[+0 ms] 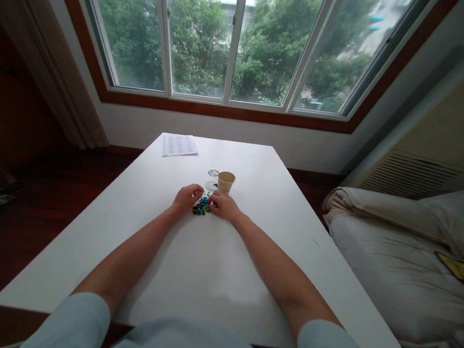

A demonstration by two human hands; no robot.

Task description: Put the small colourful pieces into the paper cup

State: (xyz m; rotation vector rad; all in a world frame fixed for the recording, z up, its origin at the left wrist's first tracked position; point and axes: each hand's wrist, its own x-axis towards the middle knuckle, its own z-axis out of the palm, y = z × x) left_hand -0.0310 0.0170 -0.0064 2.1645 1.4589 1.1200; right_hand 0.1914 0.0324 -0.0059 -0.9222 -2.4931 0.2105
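Observation:
A small pile of colourful pieces, blue, green and dark, lies on the white table between my hands. My left hand is at the pile's left side, its fingers bent in and close together. On the other side my right hand reaches in with curled fingers at the pile's edge. Whatever either hand pinches is too small to make out. Just behind my right hand stands an upright tan paper cup, its lower part partly hidden. Beside the cup is a clear stemmed glass.
Sheets of printed paper lie at the table's far left corner. Past the far edge are a wall and a window. To the right is a sofa with a pale cover; a curtain hangs at the left.

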